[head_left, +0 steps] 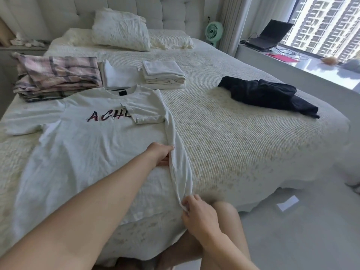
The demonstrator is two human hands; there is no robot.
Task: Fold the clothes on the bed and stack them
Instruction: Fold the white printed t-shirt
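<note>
Folding the right side of a white T-shirt (87, 145) inward, the person works at the near edge of the bed (233, 133). The left hand (160, 153) lies on the shirt's body with fingers tucked under the raised fold, judged to be holding the crease line; whether they grip the cloth cannot be told. The right hand (196, 213), at about 5 o'clock from the left, pinches the hem corner between thumb and fingers so the long edge can turn over straight. The right sleeve (146, 112) already lies folded across the chest, covering the end of the print, which reads "ACH" and part of one more letter in dark and red lettering; a small dark label sits inside the collar, unreadable. At 12 o'clock from the shirt stand finished stacks: plaid garments (56, 76), a folded white top (120, 76) and folded white cloths (163, 75). A black garment (270, 96) lies crumpled at 2 o'clock, still unfolded
</note>
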